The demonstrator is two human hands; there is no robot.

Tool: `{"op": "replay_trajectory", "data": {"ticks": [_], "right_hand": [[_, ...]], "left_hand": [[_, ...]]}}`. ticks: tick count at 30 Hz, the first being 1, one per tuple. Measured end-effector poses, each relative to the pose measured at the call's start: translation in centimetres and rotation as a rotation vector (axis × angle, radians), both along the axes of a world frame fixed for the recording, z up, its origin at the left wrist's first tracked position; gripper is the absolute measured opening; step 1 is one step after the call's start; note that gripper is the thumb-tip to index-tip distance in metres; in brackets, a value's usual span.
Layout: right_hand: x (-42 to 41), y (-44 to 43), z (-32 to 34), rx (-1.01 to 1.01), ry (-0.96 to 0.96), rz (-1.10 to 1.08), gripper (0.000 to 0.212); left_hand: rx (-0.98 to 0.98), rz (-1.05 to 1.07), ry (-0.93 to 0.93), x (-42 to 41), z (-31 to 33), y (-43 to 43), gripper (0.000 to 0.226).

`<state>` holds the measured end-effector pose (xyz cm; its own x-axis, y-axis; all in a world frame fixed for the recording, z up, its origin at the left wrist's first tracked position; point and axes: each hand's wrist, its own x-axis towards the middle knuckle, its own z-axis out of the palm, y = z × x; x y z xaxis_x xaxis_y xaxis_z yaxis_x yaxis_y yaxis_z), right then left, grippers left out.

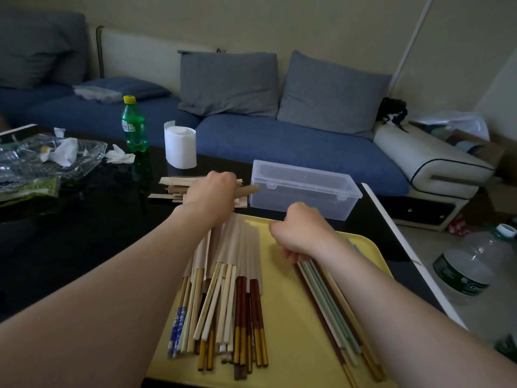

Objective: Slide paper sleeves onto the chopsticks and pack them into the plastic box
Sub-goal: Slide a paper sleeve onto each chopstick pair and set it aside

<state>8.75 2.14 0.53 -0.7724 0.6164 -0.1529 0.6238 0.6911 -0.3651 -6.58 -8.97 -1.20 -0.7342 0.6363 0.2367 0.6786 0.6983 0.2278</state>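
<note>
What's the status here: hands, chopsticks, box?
Left hand grips a paper sleeve. Right hand grips bare chopsticks on the yellow tray. Sleeved chopsticks piled on tray. Plastic box closed, lid blocks packing.

You are working in dim, soft light that leaves colours muted. The brightest parts lie to your right, on the pale floor (428, 247) and the white leather sofa arm (414, 152). The glossy black worktop (84, 233) faintly mirrors the green plastic bottle (134, 127). Shadows are weak. Your forearms (98, 303) swell large toward the lower corners, stretched by the wide lens.
</note>
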Motion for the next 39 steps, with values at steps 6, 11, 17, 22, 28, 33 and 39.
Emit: {"op": "replay_trajectory", "data": {"ticks": [6, 11, 17, 22, 28, 33, 39], "right_hand": [[1.8, 0.8, 0.7, 0.089, -0.260, -0.026, 0.005], [2.9, 1.0, 1.0, -0.039, -0.334, -0.047, 0.012], [3.8, -0.1, 1.1, -0.152, -0.447, -0.035, 0.021], [4.7, -0.9, 1.7, -0.189, -0.359, 0.002, 0.014], [5.8, 0.6, 3.0, -0.255, 0.217, -0.137, 0.026], [6.2, 1.6, 2.9, 0.037, 0.443, -0.161, 0.033], [7.6, 2.6, 2.9, 0.195, 0.449, -0.124, 0.035]], "left_hand": [[0.182, -0.070, -0.158, 2.6, 1.4, 1.0, 0.021], [0.135, -0.208, -0.256, 3.9, 1.3, 1.3, 0.045], [0.093, -0.303, -0.478, 5.2, 1.5, 1.2, 0.034], [0.205, -0.305, -0.814, 6.2, 2.5, 0.8, 0.049], [0.378, -0.368, -0.901, 6.8, 2.8, 0.9, 0.035], [0.403, -0.384, -0.667, 6.6, 2.4, 1.4, 0.021], [0.409, -0.417, -0.406, 7.0, 2.4, 1.8, 0.016]]}}
